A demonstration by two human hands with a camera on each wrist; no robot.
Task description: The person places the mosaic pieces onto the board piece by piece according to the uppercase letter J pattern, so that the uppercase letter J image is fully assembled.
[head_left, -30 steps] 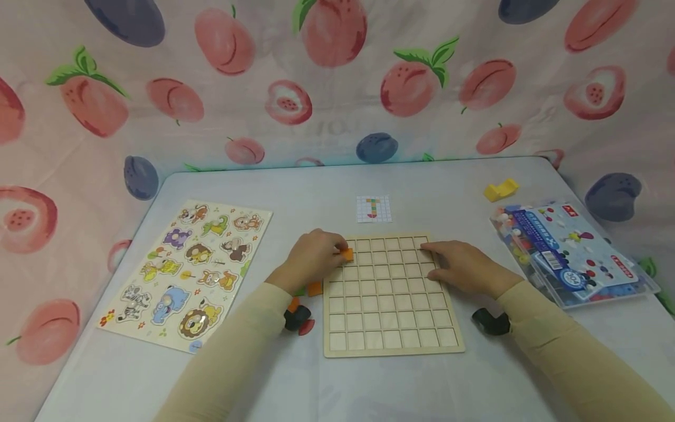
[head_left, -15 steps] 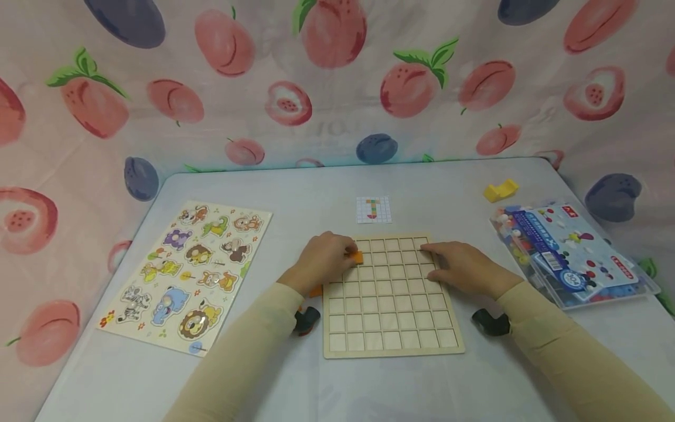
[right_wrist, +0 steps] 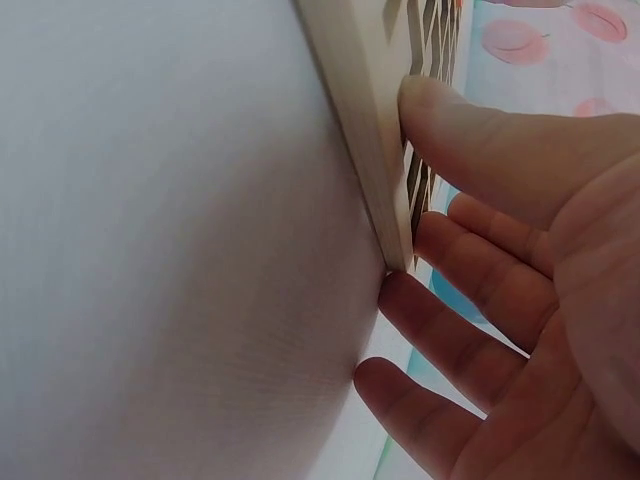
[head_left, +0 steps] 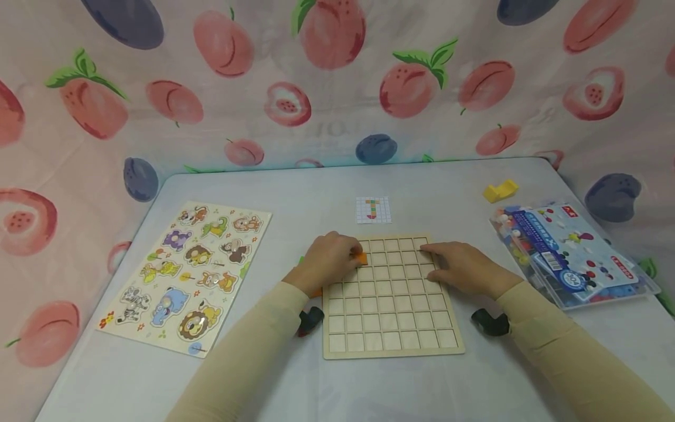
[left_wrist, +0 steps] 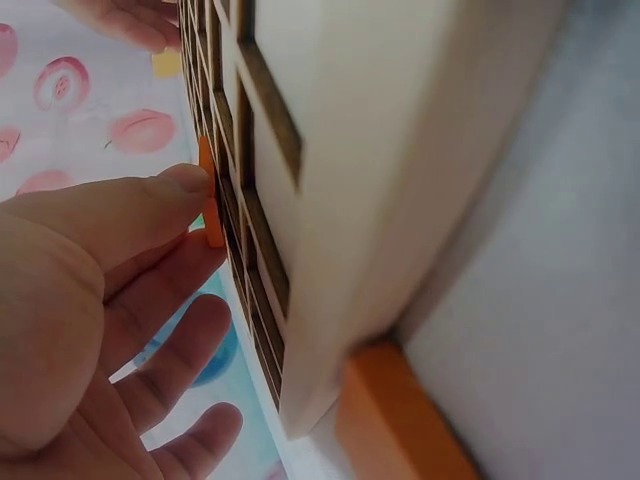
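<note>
My left hand (head_left: 326, 261) pinches a small orange square tile (head_left: 362, 259) between thumb and index finger, over the upper left cells of a wooden grid board (head_left: 392, 325). In the left wrist view the tile (left_wrist: 210, 200) stands on edge against the grid, its other fingers loosely bent. My right hand (head_left: 466, 266) rests at the board's upper right edge. Its thumb (right_wrist: 435, 105) lies on the rim, with the other fingers spread along the side and on the cloth. Beside the board's left side lies another orange piece (left_wrist: 395, 415), partly covered by the left arm in the head view.
Behind the board lies a small grid card (head_left: 382, 217) with a coloured T-like pattern. An animal puzzle board (head_left: 181, 269) is at left. To the right are a clear plastic box (head_left: 585, 252) of colourful parts and a yellow piece (head_left: 501, 190). A green piece (head_left: 302, 259) peeks out behind my left hand.
My left hand has carried the orange tile a little to the right across the board's upper left cells, slowing in the last half second. The right hand has stayed in place.
</note>
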